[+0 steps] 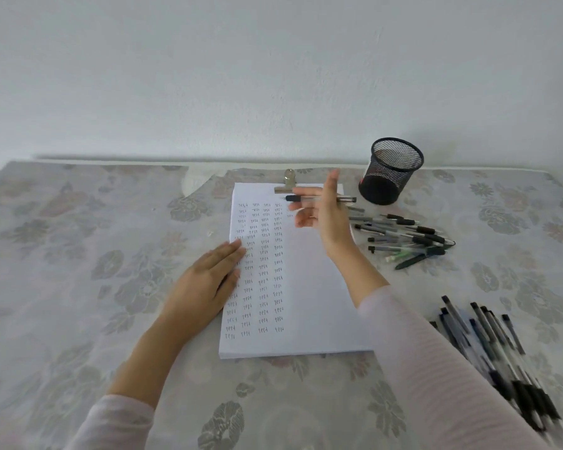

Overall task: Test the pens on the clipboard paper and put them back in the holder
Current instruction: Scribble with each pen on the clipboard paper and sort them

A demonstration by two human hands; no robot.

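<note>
The clipboard paper [309, 287] lies in the middle of the table, its left half filled with rows of small handwritten marks, and a metal clip [286, 185] holds its far edge. My left hand [205, 284] rests flat on the paper's left edge. My right hand [322, 209] is raised above the paper's top right part and holds a clear pen [345, 199] with a black grip sideways between its fingers. The black mesh holder [391, 170] stands just right of the clip, a little beyond the pen.
A pile of several pens [410, 237] lies right of the paper. Another heap of pens [498, 355] lies at the near right, beside my right sleeve. A floral cloth [78, 254] covers the table. A white wall rises behind the table.
</note>
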